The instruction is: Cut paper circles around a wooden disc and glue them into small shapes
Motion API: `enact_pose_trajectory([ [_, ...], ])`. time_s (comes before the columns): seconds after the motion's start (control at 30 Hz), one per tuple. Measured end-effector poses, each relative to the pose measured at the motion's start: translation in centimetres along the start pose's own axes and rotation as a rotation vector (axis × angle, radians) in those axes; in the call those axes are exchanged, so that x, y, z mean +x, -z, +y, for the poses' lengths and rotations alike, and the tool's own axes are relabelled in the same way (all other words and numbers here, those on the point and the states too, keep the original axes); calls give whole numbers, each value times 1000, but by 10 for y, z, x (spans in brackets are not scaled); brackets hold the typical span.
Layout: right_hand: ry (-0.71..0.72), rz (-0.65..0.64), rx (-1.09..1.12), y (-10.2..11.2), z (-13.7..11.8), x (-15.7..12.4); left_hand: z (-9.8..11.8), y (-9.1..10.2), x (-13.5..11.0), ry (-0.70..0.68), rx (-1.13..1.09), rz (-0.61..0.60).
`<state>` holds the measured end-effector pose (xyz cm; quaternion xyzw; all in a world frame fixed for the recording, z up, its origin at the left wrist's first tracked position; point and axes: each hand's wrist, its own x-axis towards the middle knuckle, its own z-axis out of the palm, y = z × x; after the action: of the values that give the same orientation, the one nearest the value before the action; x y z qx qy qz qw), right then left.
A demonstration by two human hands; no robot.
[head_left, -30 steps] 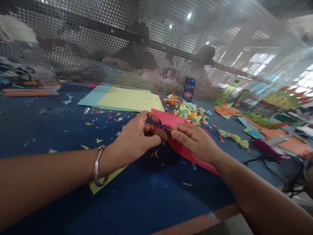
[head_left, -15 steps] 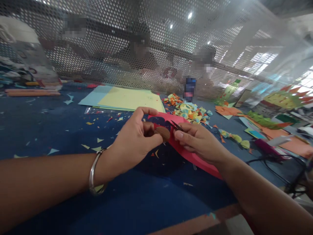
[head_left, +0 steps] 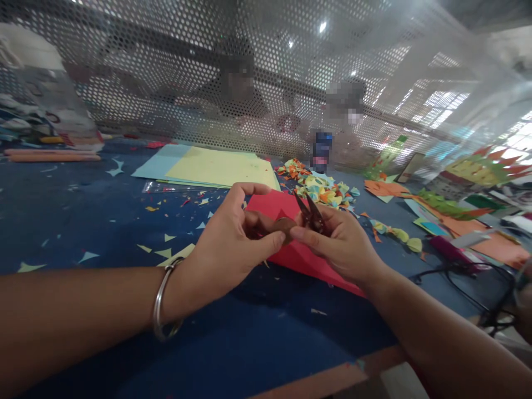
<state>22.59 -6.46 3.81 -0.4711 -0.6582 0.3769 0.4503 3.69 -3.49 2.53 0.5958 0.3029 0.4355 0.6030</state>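
My left hand, with a metal bangle at the wrist, pinches a small brown paper piece between thumb and fingers. My right hand meets it at that piece and grips small scissors, whose blades point up and stand apart. A red paper sheet lies on the blue table under both hands.
Yellow and light-blue sheets lie further back, with a heap of coloured paper cuttings to their right. Orange and green paper shapes and a black cable fill the right side. A perforated screen stands behind; people sit beyond it.
The red sheet has dropped flat onto the table. My right hand has turned the scissors upward with the blades apart, and both hands have closed in on the brown piece.
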Motion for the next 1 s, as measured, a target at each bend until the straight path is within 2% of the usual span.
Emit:
enact_pose_trajectory([
  [0.13,3,36,23,-2,2,-3,-7,-4,0,94,-207,-67],
  [0.27,-1,66,25,-1,4,-4,-10,-5,3,127,-289,-80],
  [0.4,5,50,11,0,6,-3,-12,0,7,48,-183,-100],
  [0.57,-47,3,95,2,10,-3,-16,8,11,-52,-21,-78],
  [0.8,-81,-8,-61,5,10,-2,-19,11,14,-122,-7,-97],
  [1.0,-80,-54,-38,6,13,-3,-20,10,14,-125,-20,-97],
])
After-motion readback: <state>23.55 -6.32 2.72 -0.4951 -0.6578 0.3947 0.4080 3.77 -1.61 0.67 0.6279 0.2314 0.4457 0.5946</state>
